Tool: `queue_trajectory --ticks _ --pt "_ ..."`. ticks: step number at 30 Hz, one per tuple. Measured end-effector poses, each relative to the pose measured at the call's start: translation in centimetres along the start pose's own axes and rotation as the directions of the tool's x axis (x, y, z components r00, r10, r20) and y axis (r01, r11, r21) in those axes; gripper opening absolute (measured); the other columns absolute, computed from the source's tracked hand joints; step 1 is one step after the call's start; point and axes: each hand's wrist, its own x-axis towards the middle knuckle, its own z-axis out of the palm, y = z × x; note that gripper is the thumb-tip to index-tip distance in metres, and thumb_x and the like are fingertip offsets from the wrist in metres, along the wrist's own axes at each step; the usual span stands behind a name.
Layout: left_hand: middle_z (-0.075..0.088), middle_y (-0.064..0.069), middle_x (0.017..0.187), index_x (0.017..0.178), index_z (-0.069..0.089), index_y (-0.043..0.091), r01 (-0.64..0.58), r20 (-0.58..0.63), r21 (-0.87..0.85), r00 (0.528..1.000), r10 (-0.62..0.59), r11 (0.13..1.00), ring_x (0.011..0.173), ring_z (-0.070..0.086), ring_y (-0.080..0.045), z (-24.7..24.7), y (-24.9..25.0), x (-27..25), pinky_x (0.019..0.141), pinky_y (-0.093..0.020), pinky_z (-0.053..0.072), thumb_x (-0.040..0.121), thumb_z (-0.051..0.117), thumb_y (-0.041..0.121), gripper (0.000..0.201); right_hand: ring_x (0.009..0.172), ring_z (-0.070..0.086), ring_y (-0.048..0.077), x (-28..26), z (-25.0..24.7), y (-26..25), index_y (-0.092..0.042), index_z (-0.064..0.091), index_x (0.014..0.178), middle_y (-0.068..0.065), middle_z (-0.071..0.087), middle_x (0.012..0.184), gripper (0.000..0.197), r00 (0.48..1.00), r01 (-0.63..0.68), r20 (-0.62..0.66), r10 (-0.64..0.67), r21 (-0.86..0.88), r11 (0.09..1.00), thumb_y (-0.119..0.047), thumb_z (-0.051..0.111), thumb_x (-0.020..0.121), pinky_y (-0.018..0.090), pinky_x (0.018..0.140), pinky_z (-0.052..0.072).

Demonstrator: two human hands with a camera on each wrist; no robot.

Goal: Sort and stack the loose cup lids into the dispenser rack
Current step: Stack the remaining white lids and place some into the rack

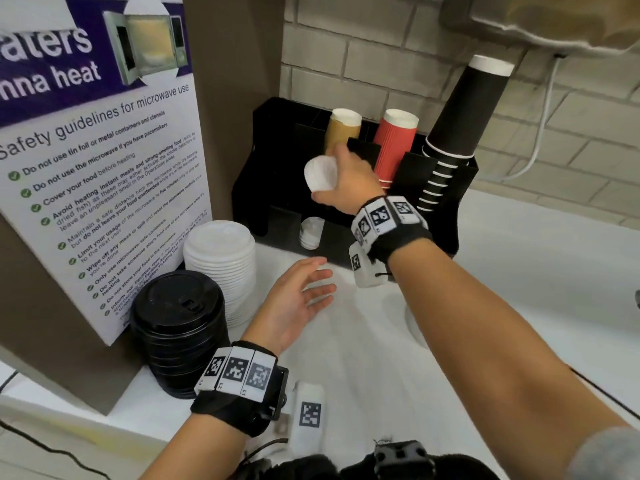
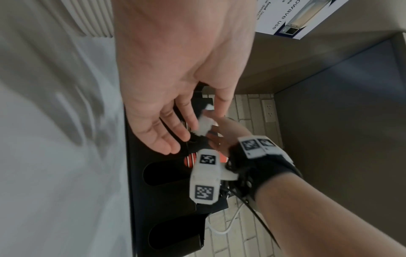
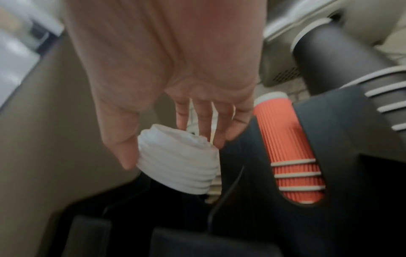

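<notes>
Small white plastic cup lids point(image 1: 320, 174), nested in a short stack, sit pinched between the thumb and fingers point(image 3: 219, 128) of your right hand point(image 1: 349, 181), held in the air in front of the black dispenser rack point(image 1: 429, 216). Your left hand point(image 1: 294, 299) hovers palm-up over the white desk point(image 1: 502, 289), fingers spread and holding nothing, beside a tall stack of large white lids point(image 1: 220, 268) and a stack of black lids point(image 1: 178, 327).

In front of me stands a wall of pale grey painted bricks point(image 1: 398, 60). Below lies the smooth white counter point(image 1: 519, 271). At my left a brown panel point(image 1: 235, 64) carries a white-and-purple microwave safety poster point(image 1: 104, 150). A thin white cable point(image 1: 545, 133) hangs down the wall.
</notes>
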Motion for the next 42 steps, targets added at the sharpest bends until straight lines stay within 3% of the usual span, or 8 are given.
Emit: queue_trajectory --ticks 8,19,24,27,30,32,37,42 --pt "0.069 -0.001 0.089 0.097 0.07 0.02 0.026 -0.026 0.055 0.999 -0.024 0.998 0.078 0.068 -0.017 -0.4 -0.3 0.3 0.076 -0.03 0.055 0.095 0.057 0.024 0.015 0.109 0.054 0.029 2.0 5.6 -0.4 -0.009 0.04 0.124 0.006 0.06 0.114 0.064 0.984 0.03 0.165 0.067 -0.524 0.851 -0.031 0.074 0.075 0.042 0.097 0.033" --pt "0.067 -0.003 0.091 0.099 0.068 0.016 0.022 -0.012 0.073 1.0 -0.021 0.997 0.081 0.065 -0.019 -0.3 -0.3 0.2 0.077 -0.03 0.053 0.097 0.054 0.02 0.015 0.121 0.045 0.028 2.5 7.6 0.1 -0.01 0.038 0.131 0.005 0.059 0.12 0.074 0.948 0.079 0.292 0.124 -0.595 0.8 -0.038 0.073 0.073 0.042 0.106 0.025" --pt "0.067 -0.003 0.091 0.099 0.069 0.016 0.021 -0.016 0.077 1.0 -0.019 0.997 0.079 0.066 -0.019 -0.2 -0.3 0.3 0.075 -0.03 0.053 0.096 0.055 0.021 0.015 0.124 0.039 0.028 1.1 6.2 0.1 -0.011 0.042 0.133 0.01 0.047 0.131 0.075 0.967 0.106 0.255 0.019 -0.467 0.878 -0.04 0.075 0.073 0.039 0.101 0.031" --pt "0.069 -0.003 0.089 0.097 0.071 0.018 0.017 -0.023 0.075 1.0 -0.016 0.997 0.075 0.067 -0.018 -0.4 -0.1 0.4 0.072 -0.029 0.054 0.095 0.057 0.022 0.014 0.12 0.042 0.029 -0.8 3.1 0.6 -0.012 0.048 0.13 0.012 0.047 0.13 0.062 0.996 0.029 0.087 -0.02 -0.104 0.994 -0.036 0.072 0.078 0.039 0.098 0.039" --pt "0.071 0.0 0.088 0.093 0.073 0.022 0.012 -0.015 0.099 1.0 -0.01 0.995 0.075 0.069 -0.016 -0.4 0.0 0.6 0.069 -0.028 0.054 0.093 0.06 0.026 0.014 0.112 0.053 0.021 -4.3 -0.7 2.9 -0.011 0.055 0.123 0.009 0.056 0.121 0.05 0.993 -0.01 -0.11 0.034 0.213 0.977 -0.031 0.073 0.081 0.031 0.093 0.044" --pt "0.071 0.002 0.088 0.091 0.074 0.025 0.011 -0.008 0.112 1.0 -0.011 0.994 0.076 0.069 -0.015 -0.4 0.0 0.6 0.068 -0.027 0.054 0.092 0.061 0.028 0.013 0.105 0.055 0.014 -7.6 -2.9 5.1 -0.015 0.058 0.118 0.002 0.059 0.115 0.042 0.981 -0.075 -0.146 0.13 0.333 0.94 -0.029 0.072 0.082 0.022 0.086 0.041" --pt "0.072 0.004 0.089 0.087 0.075 0.027 0.024 -0.002 0.141 1.0 -0.024 0.99 0.077 0.07 -0.014 0.2 -0.2 0.6 0.067 -0.027 0.053 0.09 0.063 0.031 0.013 0.102 0.052 0.015 -15.0 -4.5 10.7 -0.02 0.06 0.119 0.0 0.058 0.118 0.036 0.921 -0.346 -0.089 0.38 0.264 0.9 -0.034 0.067 0.086 0.025 0.085 0.036" --pt "0.072 0.004 0.087 0.092 0.072 0.024 0.044 0.029 0.16 0.998 -0.049 0.986 0.076 0.07 -0.015 1.4 -0.8 0.5 0.072 -0.03 0.052 0.092 0.061 0.029 0.012 0.125 0.045 0.03 -18.4 -3.1 12.9 -0.031 0.046 0.136 0.007 0.044 0.137 0.068 0.844 -0.528 -0.006 0.536 0.161 0.834 -0.055 0.07 0.076 0.049 0.103 0.04"
